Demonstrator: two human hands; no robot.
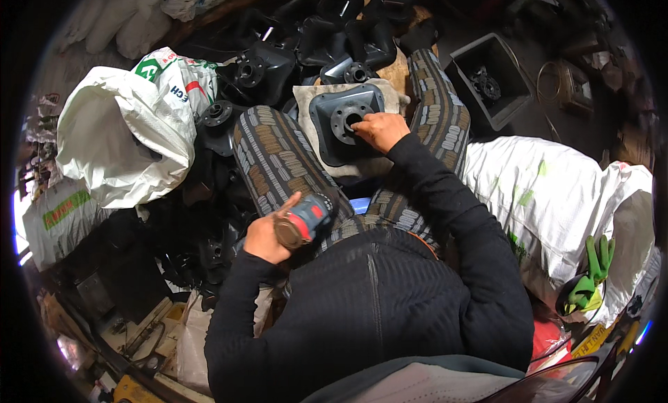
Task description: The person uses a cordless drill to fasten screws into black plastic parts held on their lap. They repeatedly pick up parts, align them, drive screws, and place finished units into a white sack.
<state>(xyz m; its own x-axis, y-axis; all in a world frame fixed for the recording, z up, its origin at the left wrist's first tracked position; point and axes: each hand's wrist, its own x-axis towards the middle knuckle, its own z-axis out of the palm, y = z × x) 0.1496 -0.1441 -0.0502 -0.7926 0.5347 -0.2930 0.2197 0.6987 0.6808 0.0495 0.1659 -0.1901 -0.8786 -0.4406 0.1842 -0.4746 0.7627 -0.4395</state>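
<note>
My left hand is closed round a cordless drill with a grey-blue and red body, held above my left thigh. Between my knees, a black moulded housing with a square rim rests on a pale cloth. A round dark flange with holes round its edge stands out from its middle. The fingers of my right hand are pinched together at the right side of the flange's centre opening. Whatever they hold is too small or hidden to name.
More black housings are heaped beyond my knees. An open white sack stands at left, another white sack at right with green gloves on it. At the far right is a dark square bin with a round part inside.
</note>
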